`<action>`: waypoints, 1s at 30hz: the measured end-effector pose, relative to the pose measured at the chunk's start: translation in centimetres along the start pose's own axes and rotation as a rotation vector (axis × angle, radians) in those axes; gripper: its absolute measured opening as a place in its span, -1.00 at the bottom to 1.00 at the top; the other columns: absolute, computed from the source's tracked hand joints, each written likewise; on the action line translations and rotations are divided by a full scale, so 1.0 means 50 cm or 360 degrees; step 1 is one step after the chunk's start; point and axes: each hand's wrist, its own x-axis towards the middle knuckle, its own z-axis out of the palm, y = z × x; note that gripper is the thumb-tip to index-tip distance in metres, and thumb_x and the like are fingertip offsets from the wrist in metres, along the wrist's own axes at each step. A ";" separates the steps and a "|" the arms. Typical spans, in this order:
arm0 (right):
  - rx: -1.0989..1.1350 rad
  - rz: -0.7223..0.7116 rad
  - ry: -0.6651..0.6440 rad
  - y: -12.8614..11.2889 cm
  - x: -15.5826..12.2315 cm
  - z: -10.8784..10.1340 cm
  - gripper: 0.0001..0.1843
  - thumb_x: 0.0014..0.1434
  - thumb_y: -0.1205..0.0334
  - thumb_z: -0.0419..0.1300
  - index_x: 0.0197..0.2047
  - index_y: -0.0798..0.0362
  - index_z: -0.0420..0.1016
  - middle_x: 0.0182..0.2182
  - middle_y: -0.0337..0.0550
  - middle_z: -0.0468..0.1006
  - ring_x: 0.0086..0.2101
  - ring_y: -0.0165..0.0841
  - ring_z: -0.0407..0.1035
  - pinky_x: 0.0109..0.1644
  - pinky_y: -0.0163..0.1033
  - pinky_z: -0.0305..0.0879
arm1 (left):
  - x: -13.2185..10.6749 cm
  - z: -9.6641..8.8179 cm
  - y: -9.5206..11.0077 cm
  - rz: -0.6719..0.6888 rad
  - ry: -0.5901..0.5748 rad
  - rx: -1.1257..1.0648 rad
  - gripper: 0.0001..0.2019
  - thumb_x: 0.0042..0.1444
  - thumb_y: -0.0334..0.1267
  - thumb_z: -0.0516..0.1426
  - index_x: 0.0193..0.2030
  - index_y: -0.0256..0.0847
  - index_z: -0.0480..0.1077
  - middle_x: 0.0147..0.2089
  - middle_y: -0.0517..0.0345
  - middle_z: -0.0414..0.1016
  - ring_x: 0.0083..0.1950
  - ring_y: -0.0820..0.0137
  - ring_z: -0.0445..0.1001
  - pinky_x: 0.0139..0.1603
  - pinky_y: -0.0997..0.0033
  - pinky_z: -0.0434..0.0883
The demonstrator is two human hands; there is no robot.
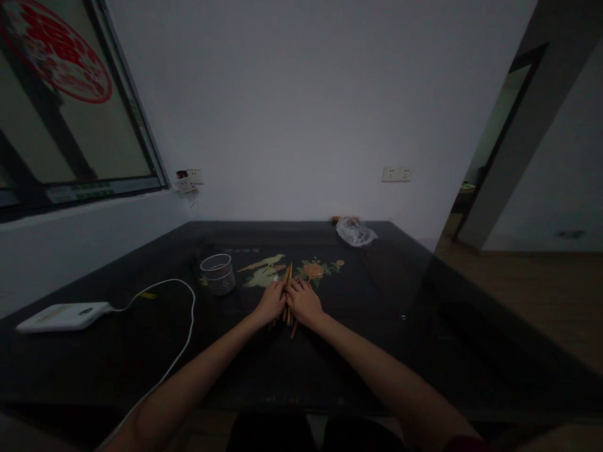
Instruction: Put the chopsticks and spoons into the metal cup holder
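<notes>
Both hands meet at the middle of the dark table [377,370], around a loose bundle of wooden chopsticks [288,274]. My left hand [272,302] closes on the bundle from the left, and my right hand [304,304] from the right, their fingers close together. The chopsticks' far ends stick out beyond the fingers; their near ends, one redder and splayed rightward, show below the hands. Their middles are hidden by the fingers. Left of the hands stands a clear plastic cup [219,280], upright.
A white power bank [63,317] lies at the left, its white cable [192,314] curving toward my left forearm. A crumpled clear plastic bag [354,232] rests near the table's far edge. Behind it rises a white wall [292,125] with sockets [396,174].
</notes>
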 end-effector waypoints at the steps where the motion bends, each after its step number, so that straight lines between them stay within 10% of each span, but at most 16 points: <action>1: -0.0012 -0.0007 -0.0007 0.011 -0.006 -0.004 -0.58 0.29 0.21 -0.08 0.18 -0.02 0.27 0.21 -0.11 0.25 0.23 -0.16 0.02 0.24 0.02 0.01 | 0.002 0.006 0.013 -0.0013 -0.0012 0.0016 -0.63 0.05 -0.46 -0.04 0.01 -0.30 0.33 0.00 -0.08 0.39 0.09 0.27 0.32 0.19 0.17 0.21; 30: -0.0038 -0.0123 0.0034 0.216 -0.151 -0.086 -0.57 0.29 0.27 -0.10 0.17 0.13 0.31 0.20 0.01 0.26 0.25 -0.22 -0.01 0.30 0.01 0.02 | 0.008 0.127 0.255 0.0042 -0.0108 -0.0081 -0.62 0.11 -0.35 -0.04 0.09 -0.28 0.27 0.11 -0.16 0.27 0.18 0.15 0.20 0.24 0.08 0.12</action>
